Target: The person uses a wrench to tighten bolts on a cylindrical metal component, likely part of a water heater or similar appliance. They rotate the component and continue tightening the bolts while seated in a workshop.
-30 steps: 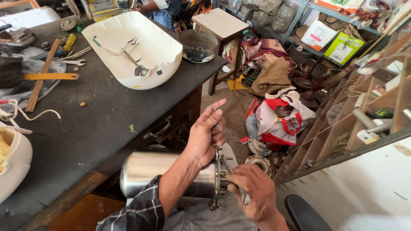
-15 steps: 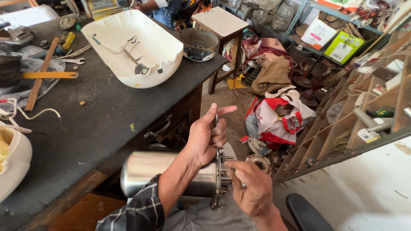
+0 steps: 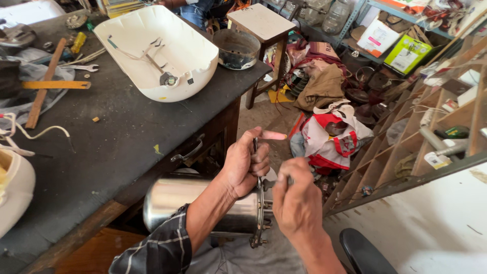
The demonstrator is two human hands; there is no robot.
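A shiny steel cylindrical tank (image 3: 172, 200) lies on its side across my lap, its bolted flange (image 3: 259, 223) facing right. My left hand (image 3: 246, 165) rests on the tank's end and is closed around a thin metal spanner (image 3: 256, 144) that stands upright over the flange, index finger pointing right. My right hand (image 3: 297, 200) is just right of the flange, its fingers pinched at the rim close to the spanner. What it pinches is hidden by the fingers.
A dark workbench (image 3: 116, 147) with a drawer handle (image 3: 190, 152) stands to the left, carrying a white plastic shell (image 3: 152, 50), a metal bowl (image 3: 236, 48) and hand tools. A wooden stool (image 3: 264, 23), a red-and-white bag (image 3: 332, 137), slanted wooden shelving (image 3: 436, 127) and a black seat (image 3: 365, 251) surround me.
My left hand has gone from spread fingers to a grip on the spanner. My right hand has risen from the lower flange to its upper rim.
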